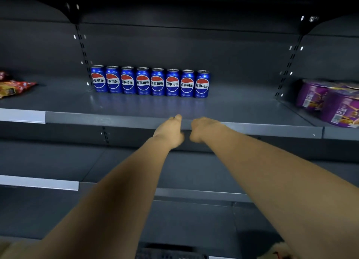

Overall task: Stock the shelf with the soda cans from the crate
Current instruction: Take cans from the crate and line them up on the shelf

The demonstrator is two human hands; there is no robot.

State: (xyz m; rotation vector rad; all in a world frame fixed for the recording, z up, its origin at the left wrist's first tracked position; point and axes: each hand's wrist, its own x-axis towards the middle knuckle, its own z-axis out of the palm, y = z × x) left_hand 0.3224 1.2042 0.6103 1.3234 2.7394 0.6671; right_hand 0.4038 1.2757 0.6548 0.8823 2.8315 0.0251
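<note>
Several blue soda cans [150, 82] stand upright in one row at the back of the dark grey shelf [116, 119], from its left upright toward the middle, labels facing out. My left hand [171, 130] and my right hand [204, 128] are side by side at the shelf's front lip, well in front of the cans. The fingers of both hands are curled in and no can is in either hand. A dark meshed edge at the bottom of the view may be the crate [169, 252]; its contents are hidden.
A red and yellow snack bag [13, 86] lies on the shelf section to the left. Purple noodle cups [330, 101] stand on the section to the right. Bare shelf lies right of and in front of the can row. A lower shelf [194, 192] runs beneath my arms.
</note>
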